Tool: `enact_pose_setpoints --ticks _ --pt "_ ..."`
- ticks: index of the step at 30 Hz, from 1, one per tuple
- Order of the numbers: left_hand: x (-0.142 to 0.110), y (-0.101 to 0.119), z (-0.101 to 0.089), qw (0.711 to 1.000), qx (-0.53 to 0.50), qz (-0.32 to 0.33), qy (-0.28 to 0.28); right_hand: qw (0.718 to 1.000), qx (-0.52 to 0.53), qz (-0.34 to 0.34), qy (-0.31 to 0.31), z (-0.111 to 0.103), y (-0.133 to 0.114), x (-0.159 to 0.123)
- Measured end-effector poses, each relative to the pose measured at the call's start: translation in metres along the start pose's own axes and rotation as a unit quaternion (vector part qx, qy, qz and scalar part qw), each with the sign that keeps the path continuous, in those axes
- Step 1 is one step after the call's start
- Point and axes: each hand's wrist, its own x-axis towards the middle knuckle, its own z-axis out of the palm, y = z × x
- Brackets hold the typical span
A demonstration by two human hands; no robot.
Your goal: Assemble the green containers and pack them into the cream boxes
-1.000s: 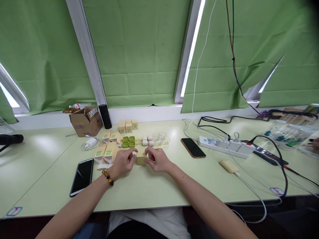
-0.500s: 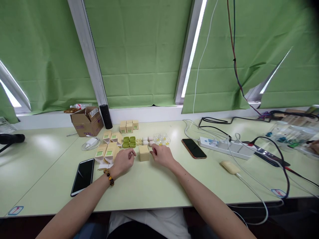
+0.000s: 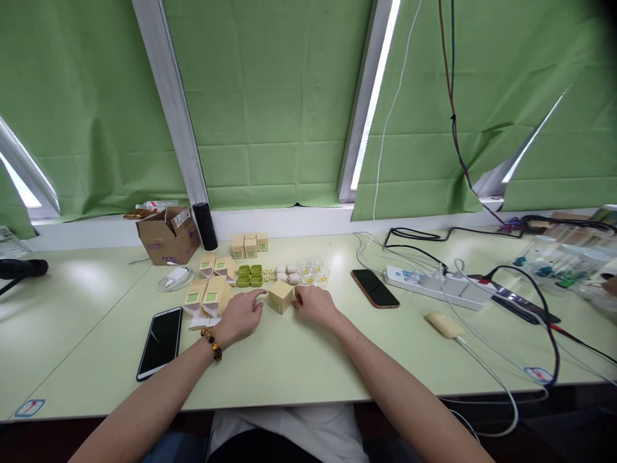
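A small cream cardboard box (image 3: 280,298) stands on the table between my hands, one corner turned toward me, with a label on its left face. My left hand (image 3: 243,313), wearing a beaded bracelet, lies left of it, index finger stretched toward the box with a slight gap. My right hand (image 3: 314,303) rests close against the box's right side with its fingers curled in; I see nothing inside them. Whether its fingertips touch the box is hard to tell. Beyond are green square cups (image 3: 250,276), pale pink cylinders (image 3: 288,272) and clear containers (image 3: 315,271) with yellow bits.
Opened cream boxes (image 3: 214,296) lie beside my left hand, closed ones (image 3: 249,245) farther back. A phone (image 3: 160,342) lies left, another phone (image 3: 375,287) right. A power strip (image 3: 436,286) with cables, a carton (image 3: 168,239) and a black cylinder (image 3: 205,226) stand around.
The small box has turned from facing me squarely to showing a corner, and its labelled side now shows. My left index finger has stretched out; my right hand has shifted slightly.
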Motion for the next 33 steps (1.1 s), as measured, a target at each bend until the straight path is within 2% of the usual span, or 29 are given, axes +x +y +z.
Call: enact_pose_setpoints --ticks 9,13,15,17,23,28,33 --pt "-0.001 0.003 0.000 1.000 0.004 -0.003 0.005 1.000 0.011 0.002 0.022 0.000 -0.001 0.000" --pt "-0.001 0.003 -0.001 1.000 0.008 -0.002 0.012 0.992 0.058 -0.026 0.109 -0.004 0.001 -0.003" --pt "-0.001 0.003 0.000 1.000 0.006 0.004 0.013 0.983 0.083 -0.063 0.151 -0.004 0.002 -0.004" --pt "-0.001 0.003 0.000 1.000 0.007 0.008 0.010 0.976 0.093 -0.099 0.168 -0.003 0.002 -0.005" --pt "-0.002 0.004 0.001 1.000 0.003 0.016 -0.007 0.979 0.092 -0.106 0.147 -0.001 0.001 -0.006" --pt "-0.002 0.005 0.001 1.000 0.001 0.016 -0.009 0.968 0.128 -0.147 0.158 -0.010 0.000 -0.013" --pt "-0.001 0.003 0.001 1.000 0.017 0.011 0.008 0.964 0.162 -0.176 0.114 -0.011 -0.003 -0.016"
